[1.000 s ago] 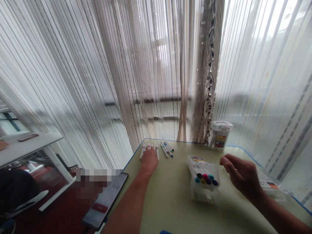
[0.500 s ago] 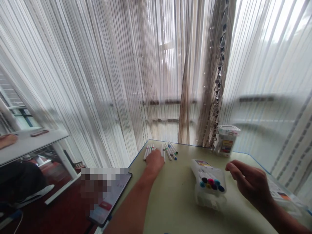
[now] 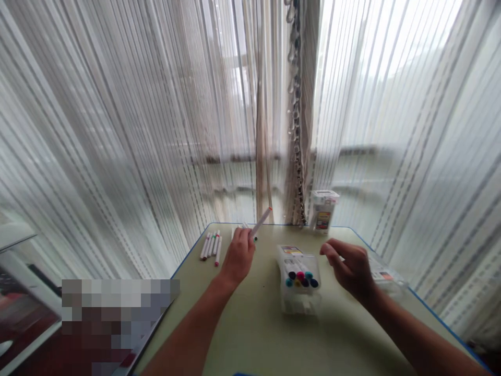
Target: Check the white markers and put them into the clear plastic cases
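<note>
My left hand is closed on a white marker with an orange tip, raised at a slant above the far part of the table. To its left lie several white markers side by side, and a few more lie partly hidden behind the hand. My right hand hovers with curled fingers and nothing visible in them. Just left of it, a clear plastic marker case lies open on the table, with several markers inside, their coloured ends facing me.
The pale green table has a blue edge. A clear box with a label stands at the back right, and another clear case lies behind my right hand. Striped string curtains hang behind the table. A blurred patch covers the lower left.
My left hand has picked up a white marker from the group and lifted it, tilting it up. My right hand stays curled beside the case. The view has turned to the right.
</note>
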